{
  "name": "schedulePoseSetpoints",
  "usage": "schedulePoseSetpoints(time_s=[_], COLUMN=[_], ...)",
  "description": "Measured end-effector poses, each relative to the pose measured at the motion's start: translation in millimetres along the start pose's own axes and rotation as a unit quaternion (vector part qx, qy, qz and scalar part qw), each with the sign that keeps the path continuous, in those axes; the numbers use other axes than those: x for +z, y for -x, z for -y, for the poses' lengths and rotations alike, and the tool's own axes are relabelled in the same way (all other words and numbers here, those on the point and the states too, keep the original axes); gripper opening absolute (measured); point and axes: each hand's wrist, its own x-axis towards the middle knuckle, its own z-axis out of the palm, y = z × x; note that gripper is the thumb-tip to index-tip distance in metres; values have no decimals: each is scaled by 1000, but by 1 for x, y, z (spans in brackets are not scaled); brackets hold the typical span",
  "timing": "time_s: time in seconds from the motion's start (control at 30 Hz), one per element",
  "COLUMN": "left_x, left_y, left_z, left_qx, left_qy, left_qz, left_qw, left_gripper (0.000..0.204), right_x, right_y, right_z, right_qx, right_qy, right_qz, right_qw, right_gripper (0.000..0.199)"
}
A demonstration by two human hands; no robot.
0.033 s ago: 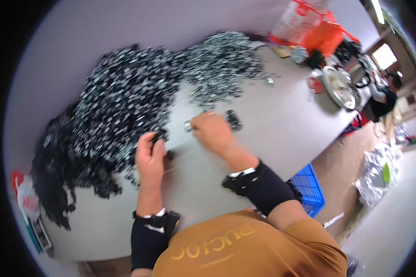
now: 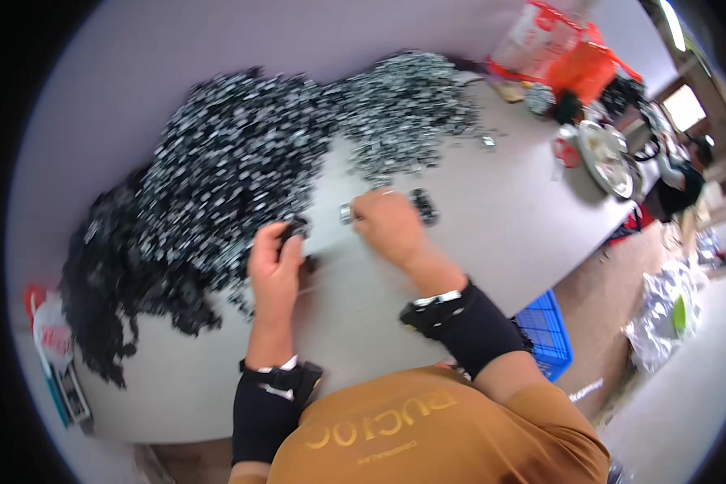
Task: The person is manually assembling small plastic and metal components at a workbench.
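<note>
My left hand is closed in a pinch around a small black piece, beside the right edge of a big heap of small black and silvery pieces. Farther right, my right hand bends its fingers down at the tabletop, closed on a small silvery metal piece. A few dark, shiny pieces lie just right of that hand. Beyond it spreads a second heap of silvery metal pieces. Blur keeps the exact kind of these parts from showing.
A tangle of black material lies at the left. Toward the far right stand a round metal dish and an orange bag. A blue crate sits below the table's right edge. Someone in dark clothing is farther off.
The whole view has shifted a little, so table and hands appear slightly more to the right. Both hands keep nearly the same place and grip over the table.
</note>
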Motion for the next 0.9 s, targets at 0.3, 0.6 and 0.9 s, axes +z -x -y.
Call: schedulePoseSetpoints(time_s=[0.3,0.6,0.9], left_x=[-12,-13,-18], left_y=[-8,-1,-2], left_z=[8,-5,-8], left_qx=[152,-27,-34], left_qy=[-15,136,115], left_qz=[-38,14,-4], left_qw=[988,990,993], left_gripper=[16,14,17], right_x=[-24,-17,-24], right_y=[-6,-4,-8], right_z=[6,23,26], right_qx=[66,88,42], right_qy=[-27,-145,-179], right_qz=[-17,60,69], right_qw=[997,984,980], right_gripper=[10,20,19])
